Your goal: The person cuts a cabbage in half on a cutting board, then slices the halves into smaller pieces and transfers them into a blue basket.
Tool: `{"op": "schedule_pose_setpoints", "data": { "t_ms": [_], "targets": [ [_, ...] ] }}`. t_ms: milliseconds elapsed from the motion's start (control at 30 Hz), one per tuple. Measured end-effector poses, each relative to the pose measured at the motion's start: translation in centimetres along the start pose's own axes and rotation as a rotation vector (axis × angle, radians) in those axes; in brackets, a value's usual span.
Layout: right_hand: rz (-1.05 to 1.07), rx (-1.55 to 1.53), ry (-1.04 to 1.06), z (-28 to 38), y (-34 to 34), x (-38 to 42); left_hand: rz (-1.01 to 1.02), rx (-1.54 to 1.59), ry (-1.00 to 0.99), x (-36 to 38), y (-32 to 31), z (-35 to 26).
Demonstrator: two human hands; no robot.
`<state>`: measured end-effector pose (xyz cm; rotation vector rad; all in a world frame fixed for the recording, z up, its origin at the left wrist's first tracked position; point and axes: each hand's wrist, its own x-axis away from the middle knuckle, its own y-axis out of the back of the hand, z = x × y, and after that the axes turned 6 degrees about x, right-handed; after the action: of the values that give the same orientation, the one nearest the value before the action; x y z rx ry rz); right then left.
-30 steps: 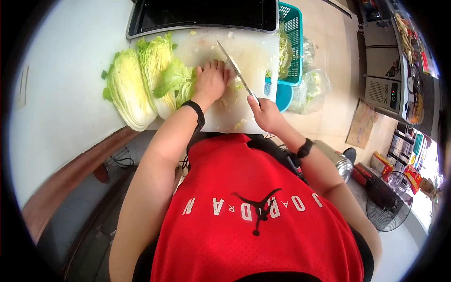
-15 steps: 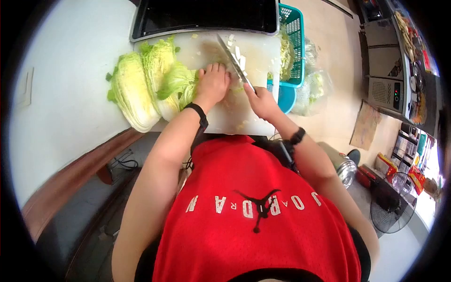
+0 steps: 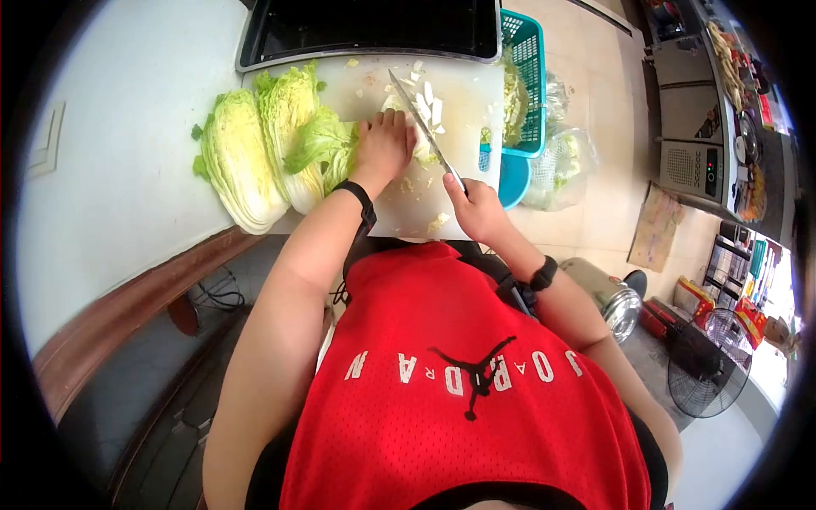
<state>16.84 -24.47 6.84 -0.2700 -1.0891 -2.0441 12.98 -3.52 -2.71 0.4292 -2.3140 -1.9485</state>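
Observation:
My left hand point(image 3: 384, 151) is closed over a piece of napa cabbage point(image 3: 422, 146) on the white cutting board point(image 3: 467, 89), its fingers bent toward the blade. In my right hand point(image 3: 479, 209) is a kitchen knife point(image 3: 418, 119), its tip pointing away from me and its blade beside the cabbage piece. Cut white cabbage bits point(image 3: 431, 104) lie just right of the blade. Left of my left hand are a leafy cabbage piece point(image 3: 319, 140) and two cut napa cabbage portions point(image 3: 242, 166), cut faces showing.
A black tray point(image 3: 374, 34) stands behind the board. To the right are a teal basket point(image 3: 532, 81) holding shredded greens, a blue basin point(image 3: 515, 183) and a clear plastic bag point(image 3: 565, 170) of vegetables. A fan point(image 3: 710, 365) and a metal pot point(image 3: 623, 313) sit farther right.
My right hand and the knife have come slightly toward me. More of the white cabbage piece shows beside the blade. My left hand stays in nearly the same place.

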Motion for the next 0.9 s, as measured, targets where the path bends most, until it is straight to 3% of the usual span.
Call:
{"op": "schedule_pose_setpoints", "data": {
  "t_ms": [533,733,900],
  "targets": [
    [-0.001,0.025,0.025,-2.4,0.4,3.0,0.027,0.071,0.029,0.0,0.4,-0.5],
    [0.136,-0.033,-0.125,-1.4,-0.1,-1.4,0.077,0.118,0.078,-0.3,0.1,-0.4],
    [0.103,-0.031,-0.091,-1.1,-1.9,-5.2,0.11,0.072,0.054,-0.3,0.4,-0.2]
  ]
}}
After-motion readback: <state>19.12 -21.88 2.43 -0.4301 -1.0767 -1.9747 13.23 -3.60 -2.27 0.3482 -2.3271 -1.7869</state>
